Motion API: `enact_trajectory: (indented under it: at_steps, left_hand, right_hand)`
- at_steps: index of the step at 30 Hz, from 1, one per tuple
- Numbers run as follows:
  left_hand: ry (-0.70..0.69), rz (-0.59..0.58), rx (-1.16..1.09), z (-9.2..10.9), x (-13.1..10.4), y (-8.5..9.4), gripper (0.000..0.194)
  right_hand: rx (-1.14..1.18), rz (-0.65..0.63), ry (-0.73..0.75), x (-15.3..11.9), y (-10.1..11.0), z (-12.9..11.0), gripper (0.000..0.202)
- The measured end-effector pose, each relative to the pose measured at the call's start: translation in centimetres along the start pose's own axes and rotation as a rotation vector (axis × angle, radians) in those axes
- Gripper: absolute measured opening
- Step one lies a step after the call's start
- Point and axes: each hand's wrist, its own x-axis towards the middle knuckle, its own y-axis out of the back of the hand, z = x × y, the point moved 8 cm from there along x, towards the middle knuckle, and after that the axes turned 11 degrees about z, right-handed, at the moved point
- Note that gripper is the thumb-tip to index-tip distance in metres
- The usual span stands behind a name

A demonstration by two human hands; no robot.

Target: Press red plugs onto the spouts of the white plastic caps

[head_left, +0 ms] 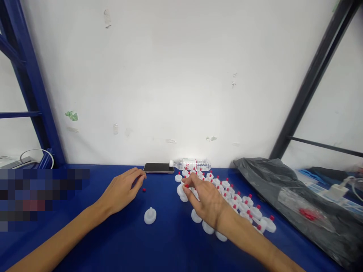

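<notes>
My right hand [202, 196] is closed in a pinch around a small red cap [186, 186], directly at the top of a white round lid [180, 191]. Whether that lid rests on the table or is lifted is unclear. My left hand [123, 190] hovers over the table with loosely bent fingers and nothing visible in them. Below its fingertips lies a loose red cap [144, 190]. Nearer to me sits a white lid with a bare nozzle [150, 215]. Several red-tipped white lids [256, 212] stand in rows beyond and beside my right hand, which partly hides them.
A phone [159, 168] and a water bottle on its side [193, 164] lie along the wall. To the right, a dark plastic sheet [283, 196] carries a clear bag with red pieces [307, 214]. A white cable [36, 150] is at far left. The tabletop [119, 245] is blue.
</notes>
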Motion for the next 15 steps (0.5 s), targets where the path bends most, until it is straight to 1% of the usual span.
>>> enact_trajectory:
  at_steps: [3,6,8,10,12,15]
  left_hand:
    - [-0.122,0.082,-0.005,2.9,-0.4,1.0,0.028]
    - [-0.268,0.086,-0.033,6.4,-1.6,1.2,0.024]
    - [-0.377,0.040,-0.028,8.7,-2.7,0.8,0.018]
    - [-0.459,-0.024,-0.017,10.5,-3.7,0.2,0.013]
    - [-0.481,-0.079,-0.014,11.3,-4.3,-0.3,0.011]
    - [-0.430,-0.143,-0.018,11.0,-4.4,-1.0,0.018]
  right_hand:
    - [0.115,-0.015,0.062,-0.9,-1.2,-0.9,0.006]
    - [0.121,0.004,0.156,-1.6,-2.0,-2.0,0.007]
    - [0.127,0.042,0.189,-1.8,-2.0,-2.5,0.021]
    - [0.154,0.052,0.202,-2.0,-2.0,-2.6,0.040]
    - [0.161,0.048,0.239,-2.2,-2.1,-2.7,0.050]
    - [0.154,0.108,0.359,-2.4,-1.9,-3.0,0.054]
